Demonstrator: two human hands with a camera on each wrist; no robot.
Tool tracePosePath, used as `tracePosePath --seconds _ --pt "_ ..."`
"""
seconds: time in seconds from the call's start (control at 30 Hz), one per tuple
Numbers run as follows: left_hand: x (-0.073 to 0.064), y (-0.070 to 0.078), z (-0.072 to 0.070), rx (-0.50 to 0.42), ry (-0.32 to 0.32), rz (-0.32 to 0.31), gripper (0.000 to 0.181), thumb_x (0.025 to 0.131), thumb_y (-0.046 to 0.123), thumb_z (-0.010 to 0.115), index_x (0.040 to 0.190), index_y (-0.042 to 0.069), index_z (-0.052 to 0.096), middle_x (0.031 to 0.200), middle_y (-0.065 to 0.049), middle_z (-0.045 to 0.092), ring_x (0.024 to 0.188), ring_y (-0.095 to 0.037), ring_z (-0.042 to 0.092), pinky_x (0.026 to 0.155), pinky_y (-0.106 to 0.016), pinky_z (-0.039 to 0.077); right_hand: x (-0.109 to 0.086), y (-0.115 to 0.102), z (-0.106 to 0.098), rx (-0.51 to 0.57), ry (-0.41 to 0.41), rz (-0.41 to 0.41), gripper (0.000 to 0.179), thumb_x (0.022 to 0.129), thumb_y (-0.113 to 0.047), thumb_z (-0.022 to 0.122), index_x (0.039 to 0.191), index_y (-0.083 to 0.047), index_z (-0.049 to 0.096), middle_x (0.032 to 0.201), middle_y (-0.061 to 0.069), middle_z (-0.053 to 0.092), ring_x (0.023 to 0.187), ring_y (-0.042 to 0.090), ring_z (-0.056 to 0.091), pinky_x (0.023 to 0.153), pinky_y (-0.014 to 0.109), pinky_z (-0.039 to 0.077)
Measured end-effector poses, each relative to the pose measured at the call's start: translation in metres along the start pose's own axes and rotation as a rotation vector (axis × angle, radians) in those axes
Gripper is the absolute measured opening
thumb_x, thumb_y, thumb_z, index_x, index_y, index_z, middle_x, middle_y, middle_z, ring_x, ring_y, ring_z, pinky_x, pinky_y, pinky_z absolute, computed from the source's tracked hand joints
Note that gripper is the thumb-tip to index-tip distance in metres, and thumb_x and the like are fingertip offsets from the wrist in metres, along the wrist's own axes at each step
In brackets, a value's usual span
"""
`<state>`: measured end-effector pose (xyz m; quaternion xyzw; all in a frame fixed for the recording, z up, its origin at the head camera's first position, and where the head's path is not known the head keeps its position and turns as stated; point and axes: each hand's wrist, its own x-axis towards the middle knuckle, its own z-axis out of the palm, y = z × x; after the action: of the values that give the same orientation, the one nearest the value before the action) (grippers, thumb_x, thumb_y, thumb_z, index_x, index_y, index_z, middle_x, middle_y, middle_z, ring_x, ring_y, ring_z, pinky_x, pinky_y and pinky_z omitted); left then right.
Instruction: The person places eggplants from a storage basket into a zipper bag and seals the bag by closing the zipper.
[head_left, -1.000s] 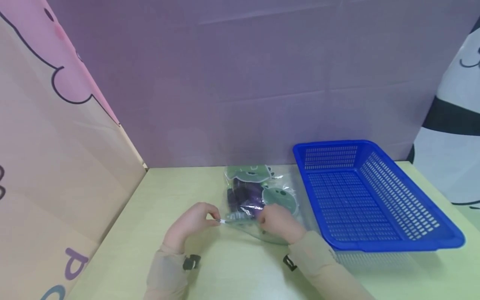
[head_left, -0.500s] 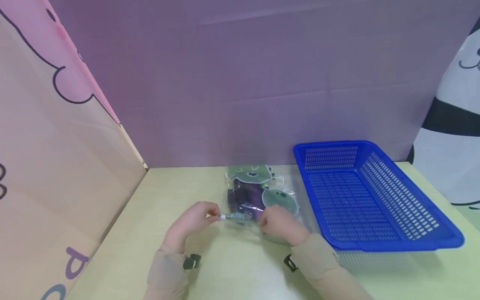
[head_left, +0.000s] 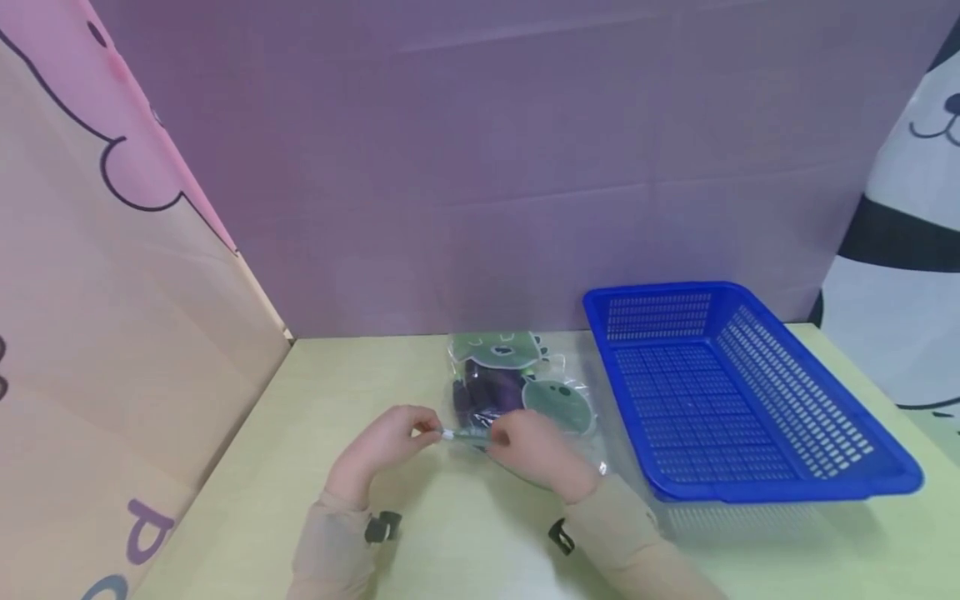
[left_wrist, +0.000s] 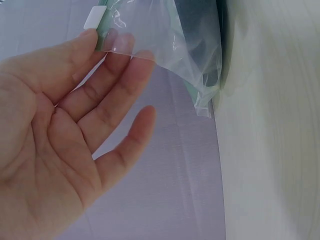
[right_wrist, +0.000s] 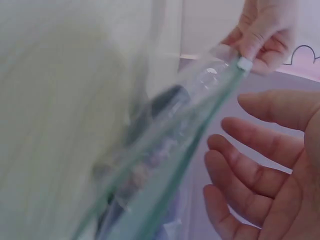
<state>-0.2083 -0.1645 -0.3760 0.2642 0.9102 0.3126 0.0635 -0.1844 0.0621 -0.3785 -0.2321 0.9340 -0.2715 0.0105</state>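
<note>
A clear slider bag (head_left: 558, 406) with green cartoon prints lies on the table, dark purple things (head_left: 491, 387) inside it; their kind is hard to tell through the plastic. My left hand (head_left: 388, 435) pinches the bag's near left corner beside the white slider (left_wrist: 95, 18), thumb on the green zip strip. Its other fingers are spread behind the plastic. In the right wrist view, my right hand (right_wrist: 265, 165) is beside the zip with fingers apart and loosely bent, holding nothing. The two green strips (right_wrist: 175, 185) stand apart there, so the bag's mouth gapes.
A blue plastic basket (head_left: 750, 492) with perforated walls stands right of the bag, close to my right forearm. A purple cloth (head_left: 480, 167) rises behind the pale table (head_left: 345, 375). Printed cartoon panels flank it on the left and right.
My right hand has come left along the bag's mouth, nearer to my left hand, and off the edge it was at. My left hand keeps its pinch on the corner, which has risen slightly.
</note>
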Motion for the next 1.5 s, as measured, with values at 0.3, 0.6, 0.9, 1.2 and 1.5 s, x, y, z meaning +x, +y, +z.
tracePosePath --seconds 0.3,0.6,0.9,1.2,1.5 --pt "0.000 0.001 -0.001 0.003 0.021 -0.001 0.006 0.088 0.009 0.063 0.086 0.010 0.068 0.086 0.000 0.069 0.084 -0.016 0.064 0.083 -0.042 0.052 0.011 -0.003 0.016 -0.103 0.104 -0.119 0.007 0.077 -0.013 0.073 0.083 -0.011 0.071 0.075 -0.001 0.065 0.069 0.013 0.058 0.063 0.026 0.048" --pt "-0.001 0.001 -0.001 -0.015 0.035 0.001 0.007 0.088 0.008 0.063 0.088 0.010 0.070 0.087 -0.001 0.070 0.085 -0.017 0.064 0.084 -0.044 0.052 0.017 -0.008 0.021 -0.116 0.181 -0.147 0.014 0.077 -0.017 0.075 0.088 -0.011 0.070 0.079 0.000 0.064 0.070 0.014 0.058 0.064 0.026 0.049" --pt "0.001 0.001 0.001 -0.014 0.071 -0.002 0.002 0.084 0.009 0.068 0.085 0.010 0.070 0.083 0.003 0.069 0.081 -0.013 0.062 0.084 -0.046 0.051 0.022 -0.009 0.022 -0.099 0.152 -0.132 0.010 0.078 -0.017 0.074 0.085 -0.010 0.071 0.078 0.000 0.065 0.070 0.013 0.060 0.067 0.027 0.051" --pt "0.001 0.003 0.001 -0.007 0.097 0.002 0.004 0.081 0.010 0.071 0.084 0.009 0.069 0.081 0.004 0.069 0.080 -0.012 0.062 0.082 -0.044 0.052 0.027 -0.012 0.020 -0.033 0.117 -0.109 0.008 0.080 -0.016 0.073 0.086 -0.011 0.072 0.082 0.000 0.068 0.074 0.012 0.063 0.070 0.025 0.052" --pt "0.001 0.004 0.001 -0.006 0.108 -0.003 0.001 0.082 0.008 0.070 0.083 0.009 0.069 0.082 0.002 0.070 0.081 -0.015 0.063 0.083 -0.045 0.052 0.032 -0.011 0.022 0.025 0.097 -0.114 0.006 0.081 -0.015 0.072 0.086 -0.012 0.072 0.082 0.000 0.069 0.075 0.011 0.063 0.071 0.022 0.051"
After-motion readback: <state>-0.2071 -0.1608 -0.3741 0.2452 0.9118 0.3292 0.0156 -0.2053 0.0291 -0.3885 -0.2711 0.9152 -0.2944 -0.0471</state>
